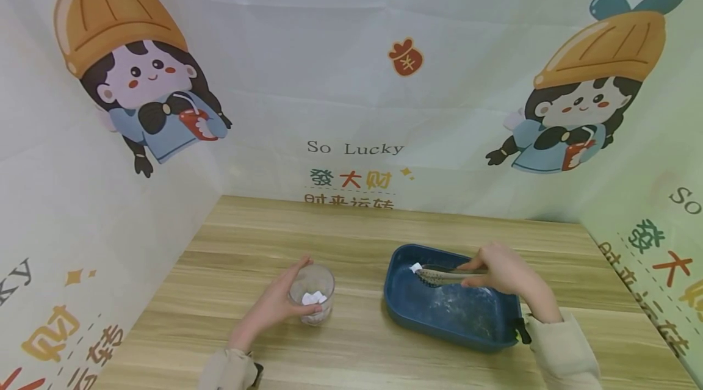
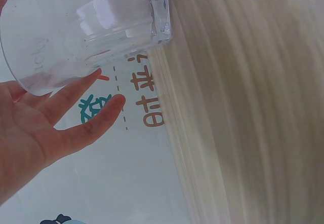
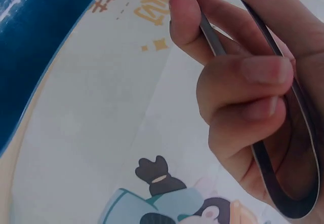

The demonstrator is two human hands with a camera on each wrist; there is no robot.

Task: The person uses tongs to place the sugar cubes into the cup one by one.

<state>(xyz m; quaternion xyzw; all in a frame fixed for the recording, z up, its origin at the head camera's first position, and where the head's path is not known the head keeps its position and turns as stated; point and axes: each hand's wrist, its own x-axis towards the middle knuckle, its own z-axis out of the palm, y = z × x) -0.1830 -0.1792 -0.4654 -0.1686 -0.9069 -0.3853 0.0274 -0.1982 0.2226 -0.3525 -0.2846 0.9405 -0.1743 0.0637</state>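
Observation:
A clear drinking glass [image 1: 324,277] stands on the wooden table with several white cubes [image 1: 313,298] in its lower part. My left hand [image 1: 271,306] holds it from the left side, thumb in front and fingers round the back. In the left wrist view some fingers [image 2: 91,125] stand off from the glass [image 2: 55,36]. My right hand [image 1: 505,269] grips metal tongs [image 1: 442,277] over a dark blue tray [image 1: 450,335]. A single white cube [image 1: 415,268] is at their tips; whether it is pinched, I cannot tell. The right wrist view shows the tongs' bent end [image 3: 291,206] by the palm.
Whitish smears mark the tray's floor. Wood-grain table [image 1: 351,353] lies between glass and tray. Printed cloth walls [image 1: 351,72] with cartoon figures enclose the table at the back and both sides.

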